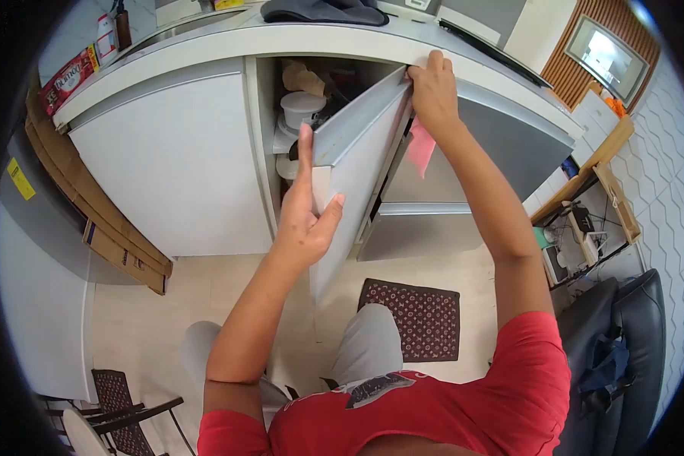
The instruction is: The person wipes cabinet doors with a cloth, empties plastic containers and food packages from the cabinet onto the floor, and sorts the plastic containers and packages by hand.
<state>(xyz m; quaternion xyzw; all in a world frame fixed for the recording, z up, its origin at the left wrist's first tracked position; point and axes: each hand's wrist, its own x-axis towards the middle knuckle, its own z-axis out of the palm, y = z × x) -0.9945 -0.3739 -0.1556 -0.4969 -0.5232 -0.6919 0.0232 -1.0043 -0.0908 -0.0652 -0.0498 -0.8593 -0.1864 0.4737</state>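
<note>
Red T-shirt nearest; left hand clasps the cabinet door's near edge between thumb and fingers — right hand, fingers together, at its far top corner — grip unclear.

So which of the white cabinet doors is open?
The right-hand white door, its free edge in the left hand: it is swung outward, showing a white tub inside, while the wider door to its left sits shut.

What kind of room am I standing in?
Probably a home kitchen, judging by the long white countertop, the open white cabinet door and the round white plastic tubs inside.
</note>
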